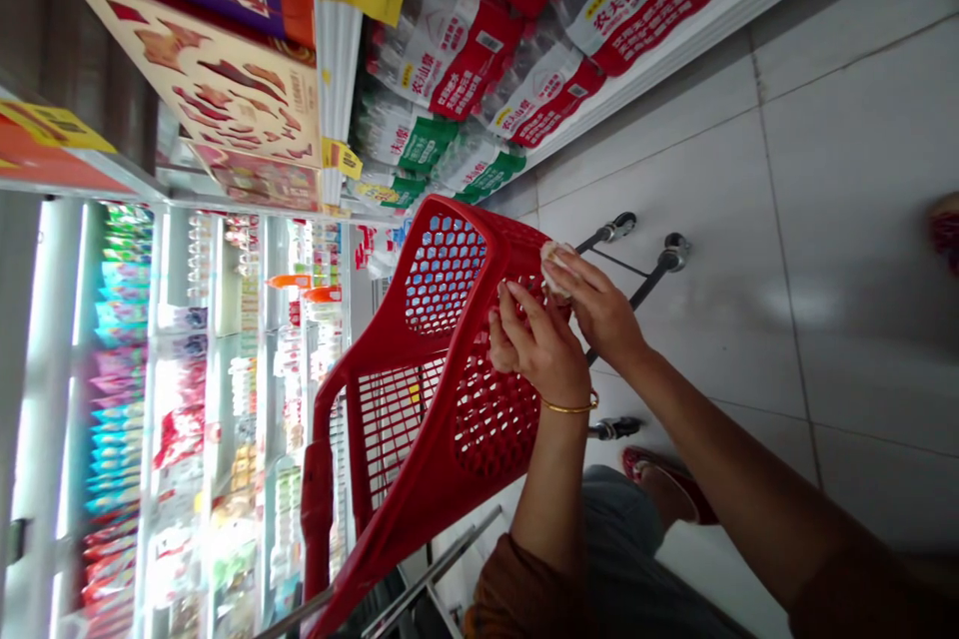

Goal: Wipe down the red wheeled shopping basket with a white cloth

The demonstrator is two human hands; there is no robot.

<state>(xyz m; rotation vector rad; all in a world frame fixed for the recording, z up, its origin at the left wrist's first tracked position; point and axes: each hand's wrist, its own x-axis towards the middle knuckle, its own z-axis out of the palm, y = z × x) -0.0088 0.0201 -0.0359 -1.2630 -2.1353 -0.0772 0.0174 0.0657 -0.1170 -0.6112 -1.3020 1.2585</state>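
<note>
The picture is turned on its side, with the floor at the right. A red plastic shopping basket point(442, 339) on a wheeled frame stands in front of me. My left hand point(537, 344), with a gold bangle at the wrist, lies against the basket's mesh side wall, fingers bent on it, steadying it. Just above it, my right hand point(599, 310) pinches a small white wad of cloth point(554, 265) and presses it to the basket's upper rim. The inside of the basket shows nothing in it.
The cart's black wheels point(674, 250) stand on pale floor tiles point(839, 220). Packs of bottled water point(479, 60) fill the shelf above. A lit chiller with packaged goods point(180, 399) runs along the left. My shoe point(666, 479) is by the cart.
</note>
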